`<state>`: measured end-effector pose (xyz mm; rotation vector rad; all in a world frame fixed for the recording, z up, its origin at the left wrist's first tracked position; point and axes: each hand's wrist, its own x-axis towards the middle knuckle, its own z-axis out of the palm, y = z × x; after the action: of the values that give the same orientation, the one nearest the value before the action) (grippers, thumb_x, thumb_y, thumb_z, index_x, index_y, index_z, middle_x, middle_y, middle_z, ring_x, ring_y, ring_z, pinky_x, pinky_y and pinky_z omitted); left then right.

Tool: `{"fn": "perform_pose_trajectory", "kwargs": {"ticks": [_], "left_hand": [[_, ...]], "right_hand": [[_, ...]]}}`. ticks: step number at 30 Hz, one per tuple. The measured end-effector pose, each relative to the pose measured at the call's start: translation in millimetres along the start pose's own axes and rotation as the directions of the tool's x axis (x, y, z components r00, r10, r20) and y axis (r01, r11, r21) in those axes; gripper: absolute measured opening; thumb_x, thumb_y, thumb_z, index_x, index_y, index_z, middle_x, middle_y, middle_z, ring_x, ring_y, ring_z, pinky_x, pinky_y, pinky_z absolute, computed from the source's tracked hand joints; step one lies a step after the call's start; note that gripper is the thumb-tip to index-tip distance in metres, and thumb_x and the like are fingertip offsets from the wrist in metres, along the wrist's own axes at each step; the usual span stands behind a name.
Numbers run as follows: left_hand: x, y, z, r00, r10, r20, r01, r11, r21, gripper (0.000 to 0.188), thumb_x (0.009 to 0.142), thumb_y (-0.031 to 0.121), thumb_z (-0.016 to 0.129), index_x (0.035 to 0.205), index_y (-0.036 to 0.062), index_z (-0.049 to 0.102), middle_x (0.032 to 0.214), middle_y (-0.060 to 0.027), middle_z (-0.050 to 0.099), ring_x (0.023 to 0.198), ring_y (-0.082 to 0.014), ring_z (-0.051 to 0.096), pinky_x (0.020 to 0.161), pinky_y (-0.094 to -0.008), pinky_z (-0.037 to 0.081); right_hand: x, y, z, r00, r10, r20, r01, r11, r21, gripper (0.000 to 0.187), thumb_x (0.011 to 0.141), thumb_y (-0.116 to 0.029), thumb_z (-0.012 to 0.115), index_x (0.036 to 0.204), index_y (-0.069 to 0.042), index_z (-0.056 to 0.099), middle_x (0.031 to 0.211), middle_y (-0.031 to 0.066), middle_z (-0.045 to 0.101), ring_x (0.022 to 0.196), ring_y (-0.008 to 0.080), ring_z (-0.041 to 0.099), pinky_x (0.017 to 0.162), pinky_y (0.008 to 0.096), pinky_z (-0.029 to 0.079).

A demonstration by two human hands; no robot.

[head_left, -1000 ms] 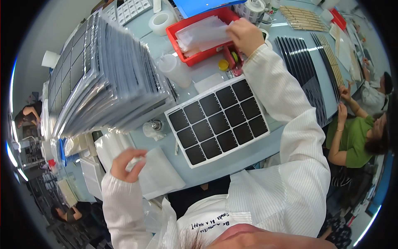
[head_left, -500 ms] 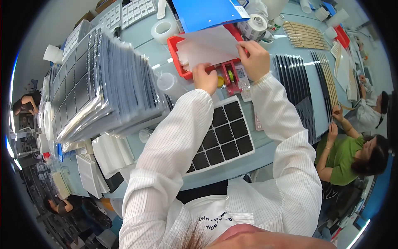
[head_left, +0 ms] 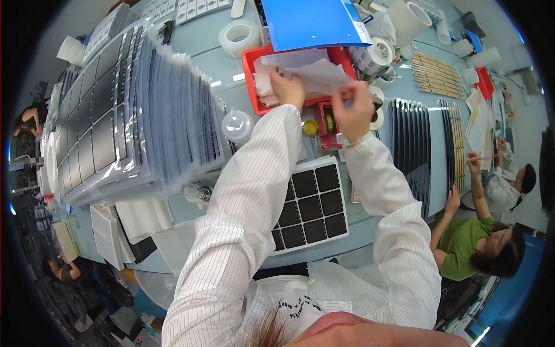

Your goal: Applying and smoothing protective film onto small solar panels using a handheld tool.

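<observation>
In the upper middle, my left hand (head_left: 287,89) reaches over a red tray (head_left: 250,75) of loose white papers (head_left: 263,84). Its bent fingers and thumb close at the left end of a thin white sheet of paper (head_left: 321,75). At that sheet's right corner is my right hand (head_left: 354,111), slightly blurred, with its fingers pinched together on the paper. Just below the tray are a red tape dispenser (head_left: 328,128) and a small yellow-lidded jar (head_left: 310,127). Between my forearms lies a white-framed panel of black squares (head_left: 315,206).
A tall stack of clear-wrapped black sheets (head_left: 133,115) fills the left. Behind the tray are a blue folder (head_left: 315,23) and tape rolls (head_left: 238,38). Black strips (head_left: 410,144) and beige strips (head_left: 436,75) lie to the right. A person in green (head_left: 471,240) works at far right.
The view has shifted. My left hand has moved up and farther over the tray, while my right hand has come down with the sheet's corner. The sheet now lies lower, exposing other papers.
</observation>
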<state>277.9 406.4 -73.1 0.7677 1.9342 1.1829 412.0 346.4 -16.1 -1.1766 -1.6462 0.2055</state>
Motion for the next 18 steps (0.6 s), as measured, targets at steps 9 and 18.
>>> {"fn": "perform_pose_trajectory", "kwargs": {"ticks": [9, 18], "left_hand": [[-13, -4, -6, 0.977, 0.196, 0.088, -0.091, 0.747, -0.659, 0.047, 0.098, 0.017, 0.041, 0.14, -0.0023, 0.035, 0.135, -0.023, 0.051, 0.115, -0.0309, 0.057, 0.103, -0.0373, 0.04], [-73, -46, -27, 0.956, 0.28, 0.088, -0.26, 0.946, -0.191, 0.023, 0.084, 0.002, 0.053, 0.106, -0.0008, 0.056, 0.105, -0.0136, 0.059, 0.098, -0.0258, 0.058, 0.089, -0.0374, 0.045]], "right_hand": [[22, 45, 85, 0.746, -0.059, 0.664, 0.044, 0.998, 0.039, 0.017, 0.083, -0.011, 0.057, 0.096, -0.004, 0.066, 0.094, 0.018, 0.067, 0.09, 0.0374, 0.063, 0.079, 0.0455, 0.049], [27, 147, 197, 0.51, -0.353, 0.785, 0.461, 0.882, 0.098, 0.053, 0.082, -0.022, 0.068, 0.131, -0.007, 0.052, 0.126, 0.0149, 0.055, 0.117, 0.0301, 0.051, 0.103, 0.0394, 0.038]]}}
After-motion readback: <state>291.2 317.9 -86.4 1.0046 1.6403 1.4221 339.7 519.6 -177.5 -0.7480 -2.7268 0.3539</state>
